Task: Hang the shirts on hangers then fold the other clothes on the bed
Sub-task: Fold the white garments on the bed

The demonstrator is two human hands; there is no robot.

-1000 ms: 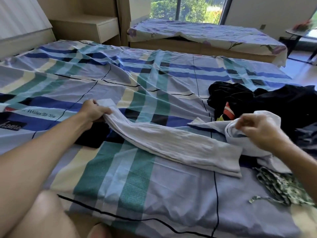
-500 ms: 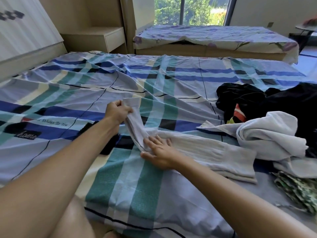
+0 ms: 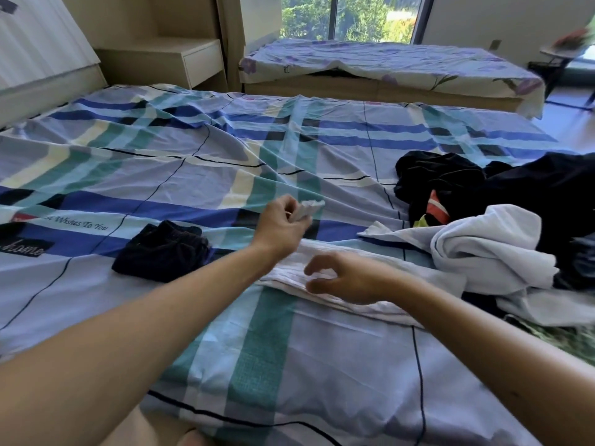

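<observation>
Near the bed (image 3: 322,365)'s left edge the plaid cotton sheet read "Wishes To You" and, on a dark patch, "home". Just right of that lay a small dark folded garment (image 3: 164,249), soft and a bit rumpled. Mid-bed, the left hand (image 3: 283,220) pinched the lifted end of a white ribbed garment (image 3: 289,273), and its long flat strip ran off to the right. The right hand (image 3: 347,278) hovered over that strip, fingers loosely curled, gripping nothing. By the right edge sat crumpled white cloth (image 3: 489,249) and black clothes (image 3: 450,175). Wrinkled sheet stretched across the far side.
</observation>
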